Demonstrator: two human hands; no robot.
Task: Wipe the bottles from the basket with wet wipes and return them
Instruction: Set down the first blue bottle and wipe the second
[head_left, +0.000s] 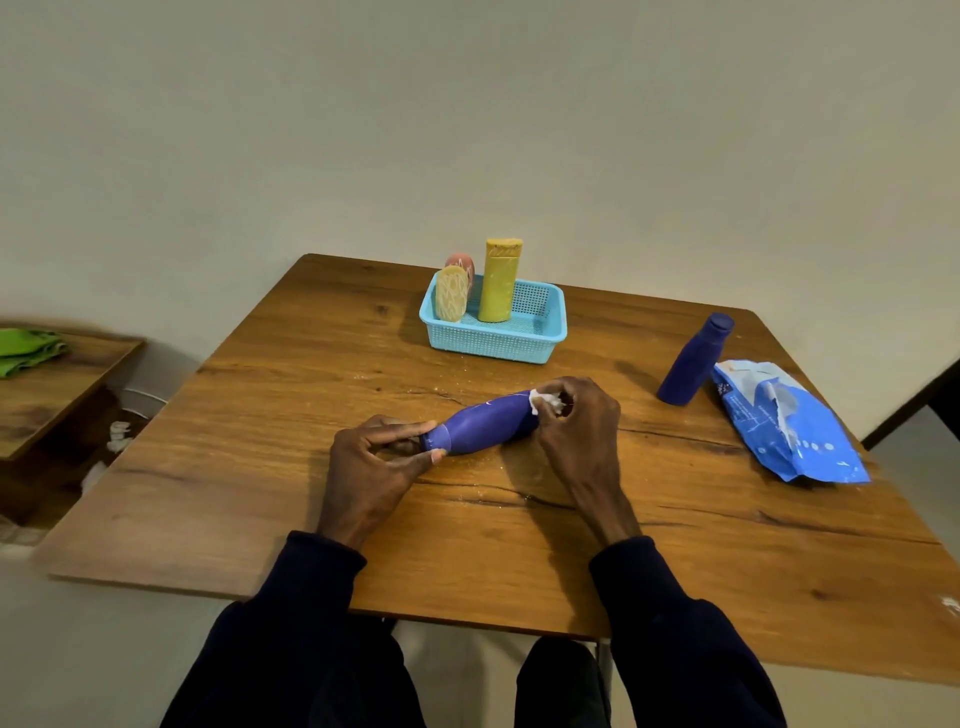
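Note:
A purple-blue bottle (480, 423) lies sideways just above the wooden table, held at both ends. My left hand (371, 462) grips its cap end. At the bottle's base end, my right hand (579, 423) presses a crumpled white wet wipe (545, 402) against it. Behind them, the light blue basket (545, 332) holds a tall yellow bottle (500, 280), a pale yellow bottle (451, 293) and a pink bottle (462, 262) partly hidden behind that one. A second dark blue bottle (693, 361) stands upright at the right.
A blue wet-wipe pack (784, 421) lies open beside the standing bottle near the table's right edge. A lower wooden side table (57, 384) with a green cloth (28, 348) stands to the left. My knees show under the near table edge.

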